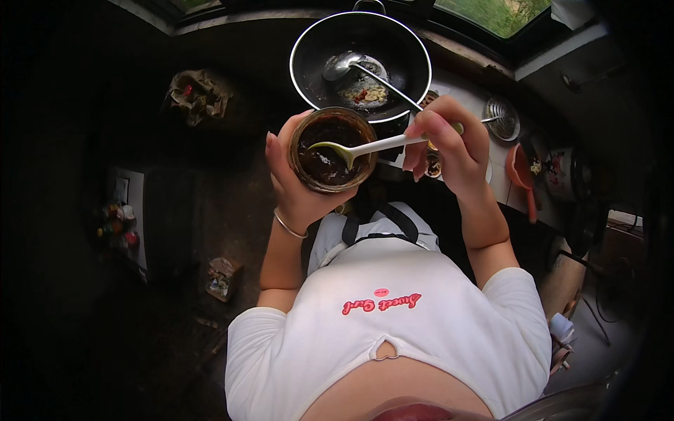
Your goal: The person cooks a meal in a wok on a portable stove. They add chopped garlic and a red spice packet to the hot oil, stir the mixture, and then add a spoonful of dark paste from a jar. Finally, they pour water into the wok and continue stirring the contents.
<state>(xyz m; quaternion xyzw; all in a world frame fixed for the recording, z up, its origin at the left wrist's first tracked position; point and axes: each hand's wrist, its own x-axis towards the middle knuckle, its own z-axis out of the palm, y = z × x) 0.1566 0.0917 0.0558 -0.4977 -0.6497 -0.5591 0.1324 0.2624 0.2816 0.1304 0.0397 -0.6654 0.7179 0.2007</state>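
My left hand (300, 184) is wrapped around an open glass jar (333, 181) of dark brown sauce, its mouth tipped up toward me. Between the fingers of my right hand (447, 142) is the handle of a white and green spoon (384, 144), whose bowl rests in the jar's mouth over the sauce. Just beyond the jar sits a black wok (316, 52) with a pale rim. Chopped pale bits with some red (368, 96) lie in its bottom. A metal ladle (339, 66) leans in the wok, its handle running toward my right hand; whether that hand touches it I cannot tell.
On the tiled counter (458, 87) at right are small bowls (433, 164), a metal strainer (503, 118) and an orange plastic scoop or strainer (518, 166). A rice cooker (561, 171) stands farther right. Windows border the back. Bottles (118, 226) stand on a surface at far left.
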